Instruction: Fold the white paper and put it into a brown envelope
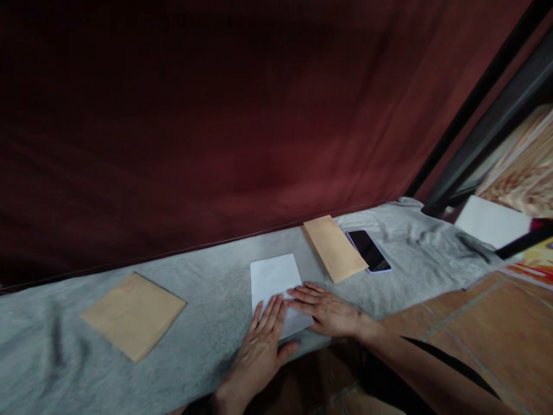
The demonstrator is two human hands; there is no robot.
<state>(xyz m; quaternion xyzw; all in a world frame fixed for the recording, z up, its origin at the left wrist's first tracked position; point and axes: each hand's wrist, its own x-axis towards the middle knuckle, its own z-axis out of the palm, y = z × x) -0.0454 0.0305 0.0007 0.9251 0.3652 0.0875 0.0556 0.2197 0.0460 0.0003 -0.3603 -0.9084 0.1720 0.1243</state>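
Note:
A sheet of white paper [273,275] lies flat on the grey cloth in front of me. My left hand [261,343] rests on its lower left part, fingers stretched out and thumb apart. My right hand [325,308] lies flat across the lower right part, its fingertips close to those of the left. Both palms face down, and neither hand grips anything. Whether the paper is folded I cannot tell. Right of it, a brown envelope [334,248] lies at a slant, and another stack of brown envelopes [135,316] is off to the left.
A phone [370,251] with a dark screen lies beside the right envelope. Grey cloth [207,288] covers the narrow surface, wrinkled at the right. Behind it rises a dark red curtain-like backing [259,144]. Tiled floor [479,323] and a white box-like thing [492,222] are at the right.

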